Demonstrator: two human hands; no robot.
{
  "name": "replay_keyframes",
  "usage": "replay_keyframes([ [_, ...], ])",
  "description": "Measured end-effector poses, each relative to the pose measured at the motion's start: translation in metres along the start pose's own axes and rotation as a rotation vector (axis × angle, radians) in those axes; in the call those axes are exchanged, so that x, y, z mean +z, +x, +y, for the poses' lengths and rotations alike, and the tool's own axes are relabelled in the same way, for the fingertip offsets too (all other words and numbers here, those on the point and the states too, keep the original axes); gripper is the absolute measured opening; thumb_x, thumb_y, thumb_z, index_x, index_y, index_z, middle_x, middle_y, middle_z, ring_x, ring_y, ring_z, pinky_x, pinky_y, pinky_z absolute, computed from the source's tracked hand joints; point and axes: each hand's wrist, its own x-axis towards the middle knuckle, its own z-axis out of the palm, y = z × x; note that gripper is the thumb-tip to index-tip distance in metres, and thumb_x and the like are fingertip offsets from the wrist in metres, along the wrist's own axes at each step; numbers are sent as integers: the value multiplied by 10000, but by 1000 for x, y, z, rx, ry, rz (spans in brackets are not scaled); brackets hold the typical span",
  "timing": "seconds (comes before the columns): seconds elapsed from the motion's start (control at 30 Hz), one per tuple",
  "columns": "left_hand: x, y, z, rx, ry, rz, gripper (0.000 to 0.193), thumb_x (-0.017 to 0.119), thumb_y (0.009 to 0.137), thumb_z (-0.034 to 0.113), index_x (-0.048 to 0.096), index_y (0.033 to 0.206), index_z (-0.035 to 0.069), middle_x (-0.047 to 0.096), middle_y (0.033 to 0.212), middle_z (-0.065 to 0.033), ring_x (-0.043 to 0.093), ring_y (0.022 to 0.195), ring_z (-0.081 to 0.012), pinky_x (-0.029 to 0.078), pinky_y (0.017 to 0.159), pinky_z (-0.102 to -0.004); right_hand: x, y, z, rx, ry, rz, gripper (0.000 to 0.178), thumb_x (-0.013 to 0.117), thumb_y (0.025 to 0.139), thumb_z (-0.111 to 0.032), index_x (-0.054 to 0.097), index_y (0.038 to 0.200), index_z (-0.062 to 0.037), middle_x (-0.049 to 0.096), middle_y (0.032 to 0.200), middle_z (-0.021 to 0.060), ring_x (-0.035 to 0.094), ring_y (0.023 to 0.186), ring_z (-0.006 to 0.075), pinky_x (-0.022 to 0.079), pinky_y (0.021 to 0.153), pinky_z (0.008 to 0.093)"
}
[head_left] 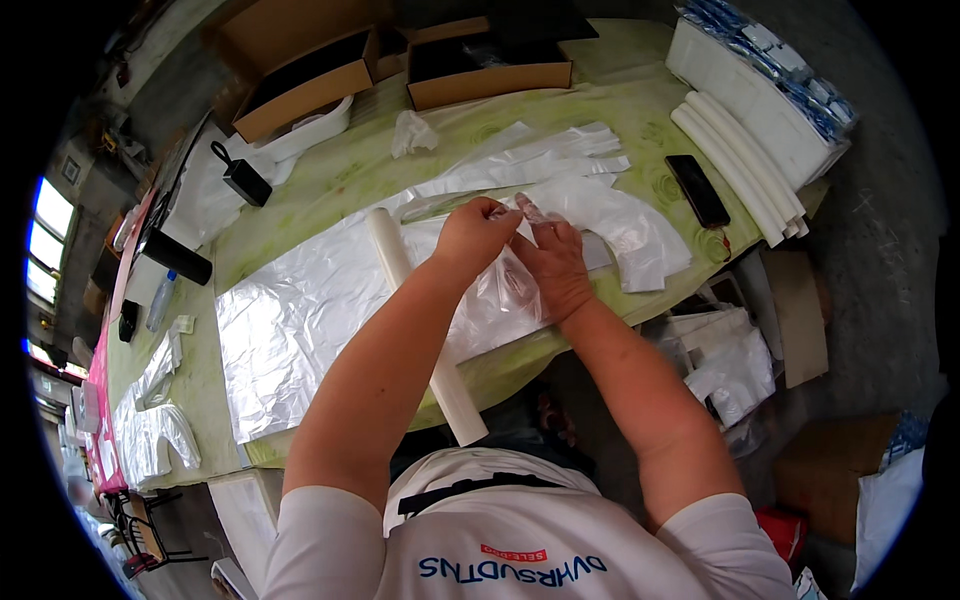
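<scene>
White T-shirt (pixel 480 535), cut off below; left hand (pixel 478 232) pinches clear plastic film (pixel 503 300) by the near edge of the table (pixel 330 188); right hand (pixel 553 258) touches it, grip impossible to tell; left forearm (pixel 385 370) hides the white tube (pixel 457 405) midway!

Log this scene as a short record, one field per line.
left hand: at clear plastic, fingers bunched; grip unclear
right hand: beside the left, at the same plastic; grip unclear
under the plastic: shiny sheet on green-patterned tablecloth
under left forearm: white roll
to the right: dark phone
</scene>
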Motion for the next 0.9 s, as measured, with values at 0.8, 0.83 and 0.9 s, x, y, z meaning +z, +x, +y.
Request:
replay_keyframes([
  [0.8,-247,-195,-171,-103,-967,900,256,618,975,101,582,1224,150,585,974,45,560,821,-93,506,773,-307,-6,-1,29,865,1094,430,578,600,949,-54,388,1485,-16,610,1121,48,561,795,100,469,696,238],
  [0.83,-235,-194,-154,-105,-929,877,285,626,972,116,574,1246,169,579,1026,50,550,900,-91,494,849,-338,-4,-9,29,799,1051,433,528,605,942,-43,440,1444,-25,610,1123,45,561,806,101,472,710,239],
  [0.9,-212,-190,-132,-77,-832,774,378,633,968,109,554,1334,159,589,1133,29,560,1006,-108,488,901,-337,11,-32,29,674,973,432,437,616,929,-22,543,1360,-42,610,1128,40,560,829,103,478,738,240],
])
